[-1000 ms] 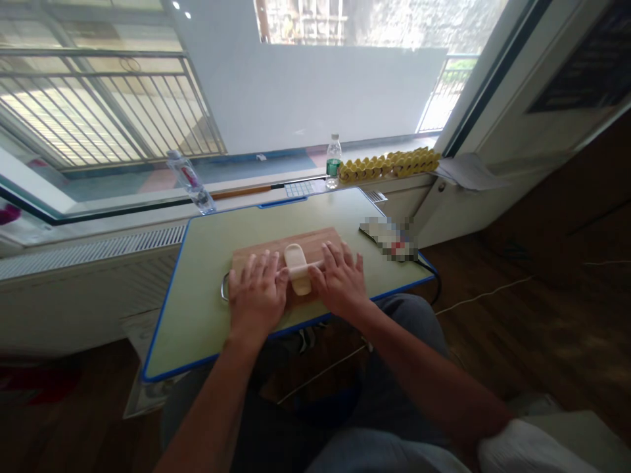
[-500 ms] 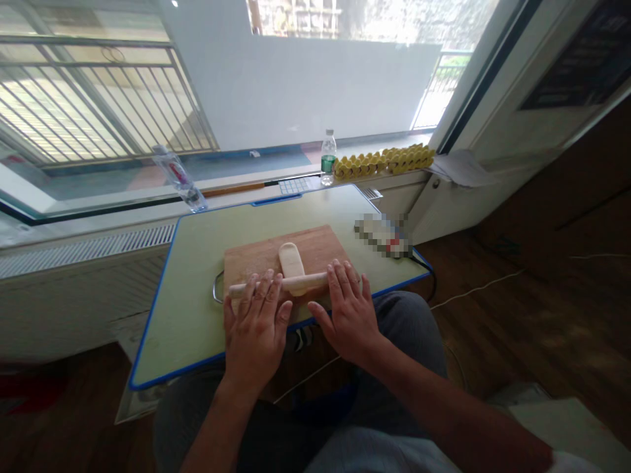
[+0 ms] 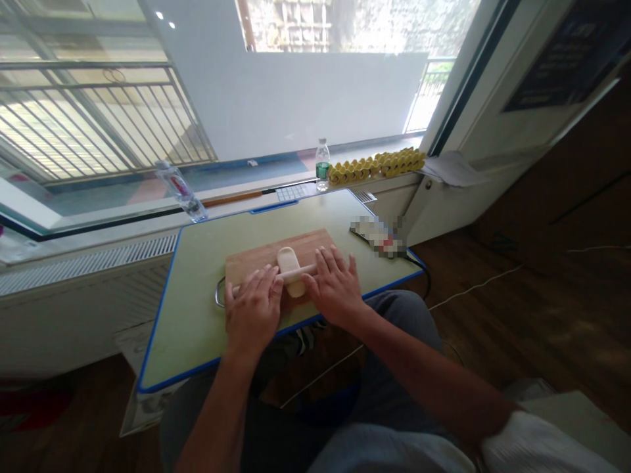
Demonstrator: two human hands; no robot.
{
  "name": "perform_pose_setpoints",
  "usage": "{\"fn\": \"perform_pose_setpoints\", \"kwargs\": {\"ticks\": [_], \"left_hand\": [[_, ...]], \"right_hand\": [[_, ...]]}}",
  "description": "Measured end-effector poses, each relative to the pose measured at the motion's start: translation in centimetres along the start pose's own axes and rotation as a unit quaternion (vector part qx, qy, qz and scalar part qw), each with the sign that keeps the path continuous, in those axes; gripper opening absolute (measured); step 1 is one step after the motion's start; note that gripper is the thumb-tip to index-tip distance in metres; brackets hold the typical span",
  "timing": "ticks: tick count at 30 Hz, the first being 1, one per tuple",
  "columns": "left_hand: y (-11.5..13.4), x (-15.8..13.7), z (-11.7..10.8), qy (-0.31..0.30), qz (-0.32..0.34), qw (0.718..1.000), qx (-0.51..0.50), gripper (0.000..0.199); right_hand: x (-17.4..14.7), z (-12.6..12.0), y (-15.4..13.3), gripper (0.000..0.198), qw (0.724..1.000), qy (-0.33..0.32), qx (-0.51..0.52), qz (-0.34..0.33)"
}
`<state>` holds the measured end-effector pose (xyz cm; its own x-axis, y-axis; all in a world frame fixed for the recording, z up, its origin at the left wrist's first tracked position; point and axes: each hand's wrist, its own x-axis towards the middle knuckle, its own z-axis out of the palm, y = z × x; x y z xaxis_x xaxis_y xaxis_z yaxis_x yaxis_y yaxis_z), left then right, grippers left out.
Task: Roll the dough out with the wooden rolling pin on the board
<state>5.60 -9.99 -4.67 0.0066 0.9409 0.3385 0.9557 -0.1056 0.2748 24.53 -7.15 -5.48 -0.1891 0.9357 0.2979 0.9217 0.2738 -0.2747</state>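
A pale rolling pin (image 3: 294,272) lies crosswise over a flat, elongated piece of dough (image 3: 286,259). My left hand (image 3: 254,309) is closed over the pin's left end, fingers bent across the top. On the right end, my right hand (image 3: 336,286) is closed over the pin in the same way, its thumb near the dough. Dough shows on both the far and near sides of the pin. Beneath it is a wooden cutting board (image 3: 315,241) with a metal handle (image 3: 218,293) at its left.
The board rests on a small pale-green table (image 3: 197,328) with a blue edge, above my knees. A pixelated object (image 3: 377,236) with a black cord lies at the table's right. On the windowsill stand a bottle (image 3: 322,164), a leaning bottle (image 3: 182,190) and yellow egg trays (image 3: 374,165).
The pin and both hands have moved away from me along the dough, so more dough shows on its near side. My hands have rolled forward over the pin. The view has shifted slightly.
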Motion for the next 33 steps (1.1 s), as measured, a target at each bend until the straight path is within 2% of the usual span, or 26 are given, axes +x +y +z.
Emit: {"fn": "perform_pose_setpoints", "kwargs": {"ticks": [4, 7, 9, 14, 16, 19, 25, 27, 30, 33], "left_hand": [[0.8, -5.2, -0.5, 0.027, 0.046, 0.999, -0.009, 0.053], [0.8, -6.3, -0.4, 0.033, 0.049, 0.998, -0.005, 0.053], [0.5, -5.1, 0.0, 0.028, 0.033, 0.999, -0.004, 0.053], [-0.6, 1.0, 0.9, -0.011, -0.022, 1.000, -0.008, 0.056], [-0.7, 2.5, 1.0, -0.017, -0.033, 0.999, 0.001, 0.057], [-0.5, 1.9, 0.8, 0.000, -0.031, 0.999, 0.013, 0.058], [0.4, -5.0, 0.2, 0.031, 0.009, 0.999, 0.008, 0.055], [0.5, -6.0, 0.2, 0.026, 0.006, 1.000, 0.008, 0.056], [0.4, -4.3, 0.5, 0.014, -0.019, 1.000, 0.015, 0.058], [0.0, 0.2, 0.6, -0.015, -0.048, 0.998, 0.026, 0.059]], "right_hand": [[-5.3, 0.0, 0.7, 0.069, 0.999, 0.017, -0.007, -0.032], [-6.4, 0.5, 0.8, 0.073, 0.999, 0.023, -0.011, -0.034], [-5.2, 0.8, 0.6, 0.073, 0.999, 0.025, -0.014, -0.031], [1.0, 0.7, -0.3, 0.074, 1.000, 0.013, -0.014, -0.017], [2.7, 0.6, -0.5, 0.076, 1.000, 0.004, -0.010, -0.013], [2.2, 0.5, -0.3, 0.077, 1.000, -0.001, -0.001, -0.013], [-5.2, -0.1, 0.7, 0.077, 0.997, 0.030, -0.005, -0.074], [-6.1, -0.1, 0.9, 0.076, 0.996, 0.036, -0.008, -0.079], [-4.1, 0.4, 0.7, 0.075, 0.997, 0.025, -0.005, -0.067], [0.3, 1.0, 0.2, 0.077, 0.999, 0.002, -0.003, -0.037]]}}
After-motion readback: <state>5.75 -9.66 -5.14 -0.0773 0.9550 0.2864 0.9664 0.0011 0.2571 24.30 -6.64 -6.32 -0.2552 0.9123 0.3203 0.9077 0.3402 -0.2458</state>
